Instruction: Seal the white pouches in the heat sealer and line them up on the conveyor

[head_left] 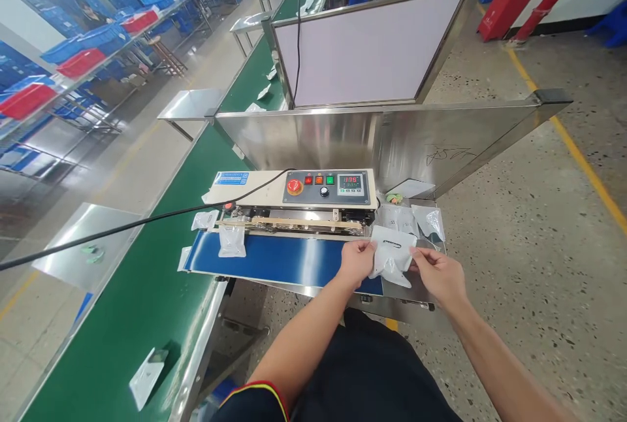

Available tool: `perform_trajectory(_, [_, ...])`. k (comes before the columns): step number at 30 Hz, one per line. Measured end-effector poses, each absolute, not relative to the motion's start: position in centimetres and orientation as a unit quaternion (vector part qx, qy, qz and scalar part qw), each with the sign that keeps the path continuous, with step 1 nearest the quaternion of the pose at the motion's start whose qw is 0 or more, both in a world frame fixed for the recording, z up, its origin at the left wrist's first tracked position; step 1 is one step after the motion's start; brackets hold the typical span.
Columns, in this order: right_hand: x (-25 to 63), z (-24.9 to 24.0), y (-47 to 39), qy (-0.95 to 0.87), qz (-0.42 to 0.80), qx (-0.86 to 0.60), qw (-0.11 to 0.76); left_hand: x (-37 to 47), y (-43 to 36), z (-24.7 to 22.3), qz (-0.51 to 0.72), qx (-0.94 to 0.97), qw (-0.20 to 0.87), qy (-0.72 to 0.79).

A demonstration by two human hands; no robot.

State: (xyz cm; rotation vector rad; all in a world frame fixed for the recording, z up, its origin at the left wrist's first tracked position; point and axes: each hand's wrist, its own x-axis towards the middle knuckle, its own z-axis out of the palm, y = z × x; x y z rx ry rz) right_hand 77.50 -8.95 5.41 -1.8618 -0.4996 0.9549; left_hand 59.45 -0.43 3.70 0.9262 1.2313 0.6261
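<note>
Between my two hands I hold a white plastic pouch (393,253) by its two sides, with a slot-shaped hole near its top. My left hand (356,264) pinches the left edge, close to the right end of the sealing machine (274,190). On the opposite edge, my right hand (437,273) has its thumb and fingers closed. Behind the pouch, more white pouches (429,221) lie on the metal side surface. Another filled pouch (232,241) hangs at the left part of the machine, over its blue belt (289,259).
A long green conveyor (161,239) runs along the left, carrying a loose pouch (147,376) near the front. A black cable (147,219) crosses over it. Behind the machine stands a steel partition (313,141). Red bins (81,63) and blue bins line tables at far left.
</note>
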Motion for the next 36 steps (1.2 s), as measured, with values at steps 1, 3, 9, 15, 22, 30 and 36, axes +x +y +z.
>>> perform_trajectory(1, [77.5, 5.3, -8.5, -0.190, 0.396, -0.765, 0.472, 59.5, 0.0, 3.4, 0.277, 0.393, 0.673, 0.562])
perform_trajectory(3, [77.3, 5.1, -7.5, -0.176, 0.414, -0.761, 0.467, 59.3, 0.8, 3.0, 0.270, 0.363, 0.675, 0.583])
perform_trajectory(9, [74.8, 5.2, -4.1, -0.183, 0.483, -0.728, 0.451, 56.4, 1.2, 2.4, 0.294, 0.329, 0.650, 0.619])
perform_trajectory(15, [72.3, 6.5, -2.9, -0.175, 0.524, -0.710, 0.437, 53.0, 0.2, 3.4, 0.359, 0.316, 0.614, 0.628])
perform_trajectory(22, [71.4, 8.0, -5.3, -0.286, 0.540, -0.702, 0.365, 42.0, -2.7, 4.3, 0.559, 0.199, 0.463, 0.658])
perform_trajectory(30, [62.0, 10.3, -4.0, -0.438, 0.531, -0.668, 0.282, 18.9, -1.7, 3.1, 0.598, 0.103, 0.229, 0.761])
perform_trajectory(36, [52.8, 11.4, -3.4, -0.555, 0.506, -0.643, 0.151, 6.5, 4.7, -0.7, 0.468, 0.244, 0.231, 0.817])
